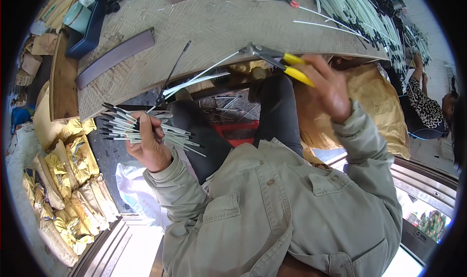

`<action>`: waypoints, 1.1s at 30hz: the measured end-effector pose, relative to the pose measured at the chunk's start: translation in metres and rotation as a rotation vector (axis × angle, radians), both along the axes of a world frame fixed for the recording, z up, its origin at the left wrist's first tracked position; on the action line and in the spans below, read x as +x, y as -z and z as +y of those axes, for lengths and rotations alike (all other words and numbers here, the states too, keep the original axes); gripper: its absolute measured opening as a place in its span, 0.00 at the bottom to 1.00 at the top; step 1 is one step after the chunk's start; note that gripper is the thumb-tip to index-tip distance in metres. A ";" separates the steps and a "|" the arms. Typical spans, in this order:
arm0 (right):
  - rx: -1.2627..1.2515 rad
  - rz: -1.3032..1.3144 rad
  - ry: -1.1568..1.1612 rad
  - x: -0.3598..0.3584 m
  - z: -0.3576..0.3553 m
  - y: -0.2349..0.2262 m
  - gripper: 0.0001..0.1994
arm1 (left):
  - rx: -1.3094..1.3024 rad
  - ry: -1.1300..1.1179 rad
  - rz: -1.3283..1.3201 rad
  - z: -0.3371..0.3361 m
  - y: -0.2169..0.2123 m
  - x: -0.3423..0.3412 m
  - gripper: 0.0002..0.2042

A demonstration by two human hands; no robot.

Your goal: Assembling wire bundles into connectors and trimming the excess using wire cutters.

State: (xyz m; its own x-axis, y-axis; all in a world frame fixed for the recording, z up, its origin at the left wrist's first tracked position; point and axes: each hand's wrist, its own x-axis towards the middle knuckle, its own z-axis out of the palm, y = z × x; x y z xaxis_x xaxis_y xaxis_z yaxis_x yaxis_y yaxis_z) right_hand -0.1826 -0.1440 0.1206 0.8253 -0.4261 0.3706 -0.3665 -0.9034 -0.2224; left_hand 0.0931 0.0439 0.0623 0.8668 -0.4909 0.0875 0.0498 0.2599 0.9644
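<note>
Clutching pale sticks (pixel 120 126) in left hand (pixel 148 141), yellow-handled pliers (pixel 297 76) in right hand (pixel 328 82) (red-handled tool (pixel 291 1) beyond!), beside brown paper (pixel 357 107), facing patterned tabletop (pixel 204 29).

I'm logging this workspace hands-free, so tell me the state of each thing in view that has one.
Left hand, closed around white sticks
Right hand, gripping yellow-handled pliers
Yellow-handled pliers, handles spread; jaws' exact gap unclear
White sticks, bunched, black-tipped
Red-handled tool, lying on tabletop
Stick pile, loose on tabletop
Purplish strip, lying on tabletop
</note>
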 end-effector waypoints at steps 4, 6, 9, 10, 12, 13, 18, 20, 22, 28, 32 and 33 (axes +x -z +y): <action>-0.554 0.362 -0.017 0.000 -0.023 -0.029 0.23 | 0.042 -0.003 -0.018 -0.002 -0.013 0.002 0.04; -0.632 0.415 -0.041 0.006 -0.032 -0.036 0.23 | 0.052 -0.007 -0.021 -0.003 -0.018 0.000 0.03; -0.761 0.510 -0.074 0.019 -0.034 -0.048 0.22 | 0.050 -0.027 -0.025 -0.001 -0.024 -0.002 0.03; -0.769 0.542 -0.067 0.022 -0.033 -0.050 0.22 | 0.070 -0.028 -0.057 -0.001 -0.027 -0.004 0.03; -0.783 0.592 -0.047 0.026 -0.033 -0.050 0.21 | 0.067 -0.020 -0.071 0.000 -0.030 -0.008 0.03; -0.787 0.598 -0.050 0.028 -0.031 -0.051 0.21 | 0.064 -0.022 -0.064 0.002 -0.031 -0.010 0.03; -0.826 0.698 -0.029 0.043 -0.016 -0.062 0.21 | 0.090 -0.050 -0.088 0.007 -0.032 -0.019 0.02; -0.809 0.721 -0.008 0.041 -0.013 -0.063 0.21 | 0.121 -0.075 -0.104 0.008 -0.033 -0.023 0.02; -0.790 0.743 0.016 0.042 -0.008 -0.062 0.21 | 0.118 -0.070 -0.118 0.010 -0.033 -0.027 0.02; -0.759 0.780 0.101 0.045 0.006 -0.059 0.22 | 0.087 -0.011 -0.115 0.018 -0.031 -0.032 0.02; -0.814 0.819 0.110 0.049 0.013 -0.059 0.20 | 0.092 0.026 -0.137 0.023 -0.033 -0.038 0.02; -0.771 0.842 0.123 0.050 0.015 -0.059 0.23 | 0.093 0.028 -0.136 0.024 -0.032 -0.039 0.02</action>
State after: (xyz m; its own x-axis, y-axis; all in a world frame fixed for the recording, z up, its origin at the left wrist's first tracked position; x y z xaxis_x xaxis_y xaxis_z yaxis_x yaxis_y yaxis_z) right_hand -0.1330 -0.1292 0.1795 0.9037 -0.4203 -0.0820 -0.2317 -0.6410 0.7317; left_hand 0.0537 0.0678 0.0945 0.8359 -0.5262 0.1561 -0.0767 0.1696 0.9825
